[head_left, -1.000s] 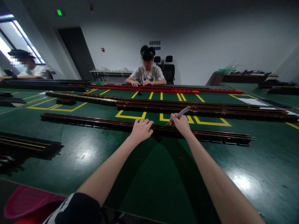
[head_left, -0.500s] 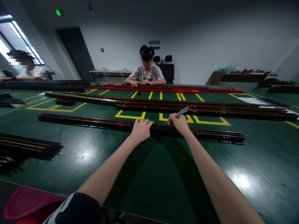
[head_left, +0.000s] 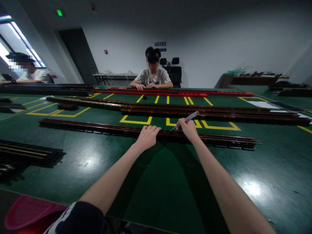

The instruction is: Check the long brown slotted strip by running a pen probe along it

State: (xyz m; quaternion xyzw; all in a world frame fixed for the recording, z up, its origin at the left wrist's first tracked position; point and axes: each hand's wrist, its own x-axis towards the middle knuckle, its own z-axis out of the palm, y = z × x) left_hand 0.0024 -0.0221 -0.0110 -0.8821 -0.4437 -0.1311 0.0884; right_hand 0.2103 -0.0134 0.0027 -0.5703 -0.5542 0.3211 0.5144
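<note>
A long dark rail with thin copper-coloured strips along its top lies across the green table before me. My left hand is closed over the rail near its middle, with fingers bent across the top and the thumb side toward the right. My right hand grips a slim screwdriver with a translucent handle, tilted so that its handle end points up and right. Its thin shaft slants down to the rail between my hands. Whether the tip touches the rail is too small to tell.
More dark strip-topped rails lie beyond, across yellow tape lines. Shorter dark rails lie at the left. Across the table, a person has both hands at red rails. Another person sits far left.
Both hands keep almost the same places. The screwdriver handle has shifted very slightly to the right, and my left fingers sit a touch lower and further right on the rail.
</note>
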